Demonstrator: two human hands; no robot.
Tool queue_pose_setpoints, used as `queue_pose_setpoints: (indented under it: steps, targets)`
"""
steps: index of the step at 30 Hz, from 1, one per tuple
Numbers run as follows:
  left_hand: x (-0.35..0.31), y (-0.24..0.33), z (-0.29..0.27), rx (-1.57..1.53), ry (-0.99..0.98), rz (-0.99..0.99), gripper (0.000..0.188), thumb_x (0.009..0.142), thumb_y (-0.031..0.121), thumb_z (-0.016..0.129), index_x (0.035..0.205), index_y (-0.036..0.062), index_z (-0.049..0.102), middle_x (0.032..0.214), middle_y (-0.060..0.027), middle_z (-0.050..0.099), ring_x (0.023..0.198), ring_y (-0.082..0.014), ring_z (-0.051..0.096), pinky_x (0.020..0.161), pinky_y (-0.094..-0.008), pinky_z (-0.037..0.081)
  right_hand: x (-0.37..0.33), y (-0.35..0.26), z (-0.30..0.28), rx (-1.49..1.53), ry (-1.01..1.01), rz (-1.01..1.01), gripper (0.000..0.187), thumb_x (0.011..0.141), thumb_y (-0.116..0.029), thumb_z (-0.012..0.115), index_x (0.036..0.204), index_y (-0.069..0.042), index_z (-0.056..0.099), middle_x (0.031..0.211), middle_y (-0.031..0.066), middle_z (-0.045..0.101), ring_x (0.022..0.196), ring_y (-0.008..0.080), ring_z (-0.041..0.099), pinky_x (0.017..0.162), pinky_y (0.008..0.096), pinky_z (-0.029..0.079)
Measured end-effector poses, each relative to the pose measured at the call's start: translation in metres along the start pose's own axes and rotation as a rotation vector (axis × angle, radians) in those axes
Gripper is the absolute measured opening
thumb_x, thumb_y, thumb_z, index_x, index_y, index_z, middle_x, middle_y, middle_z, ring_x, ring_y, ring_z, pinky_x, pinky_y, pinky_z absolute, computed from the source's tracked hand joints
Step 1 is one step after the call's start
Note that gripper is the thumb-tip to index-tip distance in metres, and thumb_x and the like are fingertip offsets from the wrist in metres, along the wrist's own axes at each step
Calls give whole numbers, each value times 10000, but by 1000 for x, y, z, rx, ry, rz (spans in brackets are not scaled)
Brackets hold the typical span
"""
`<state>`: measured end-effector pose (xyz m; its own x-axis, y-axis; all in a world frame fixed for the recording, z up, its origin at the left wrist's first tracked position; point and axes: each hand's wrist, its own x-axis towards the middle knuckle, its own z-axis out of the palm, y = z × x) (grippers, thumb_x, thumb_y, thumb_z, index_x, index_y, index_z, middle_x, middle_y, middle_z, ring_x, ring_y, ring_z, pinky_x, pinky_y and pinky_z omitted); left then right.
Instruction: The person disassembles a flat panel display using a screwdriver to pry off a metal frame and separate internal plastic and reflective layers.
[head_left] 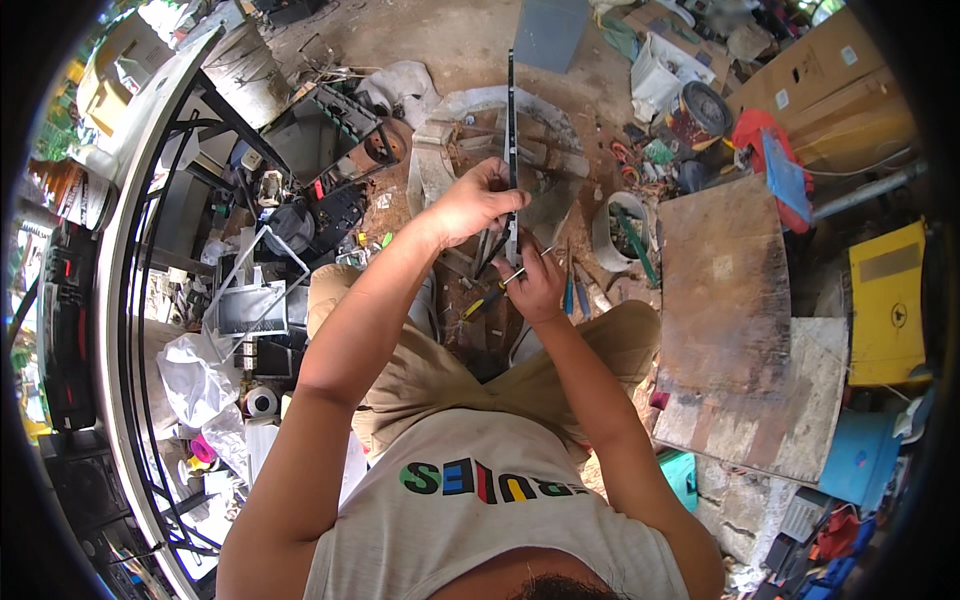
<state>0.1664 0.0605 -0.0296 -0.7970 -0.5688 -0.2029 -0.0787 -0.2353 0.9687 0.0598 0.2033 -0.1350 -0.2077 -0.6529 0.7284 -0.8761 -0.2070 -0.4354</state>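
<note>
My left hand [472, 208] pinches a long, thin dark panel [512, 120], seen nearly edge-on and standing upright in front of me. It looks like a flat part of some device; its faces are hidden from this angle. Just below, my right hand [538, 284] is closed around a screwdriver with a yellow and black handle [484, 302]. The screwdriver's metal shaft crosses the fingers, tip toward the upper right. Those fingers are close to the panel's lower end; whether they also grip it I cannot tell.
A round, worn stone-like base [436, 165] lies beyond my hands. At right are a white bucket of tools [606, 236] and a stained wooden board [722, 270]. A black-legged table [135, 220] stands left, beside piled scrap parts [335, 205]. Loose tools [574, 288] lie near my right hand.
</note>
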Motion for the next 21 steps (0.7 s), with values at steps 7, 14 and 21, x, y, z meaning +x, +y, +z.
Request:
queue_pose_setpoints:
  steps: [7, 14, 21]
  targets:
    - [-3, -35, 8, -21, 116, -235, 599, 873, 410, 735, 1256, 21, 487, 991, -38, 616, 700, -81, 549, 592, -230, 459, -50, 25, 15, -63, -83, 80, 549, 831, -307, 728, 1283, -30, 586, 1213, 122, 657, 784, 329, 638, 693, 384, 527]
    - [8, -62, 10, -52, 75, -238, 565, 890, 389, 721, 1253, 14, 505, 1018, -58, 652, 711, -96, 593, 622, -251, 486, -38, 25, -29, 42, -301, 114, 617, 818, -320, 734, 1334, -44, 538, 1236, 154, 633, 964, 346, 615, 833, 411, 502]
    - [7, -67, 26, 12, 100, -212, 352, 927, 346, 681, 1091, 69, 538, 916, -35, 662, 667, -123, 609, 619, -266, 515, -41, 48, -110, 1020, -16, 858, 514, 1038, -445, 405, 1271, -7, 541, 1123, 115, 656, 1014, 189, 616, 779, 311, 475]
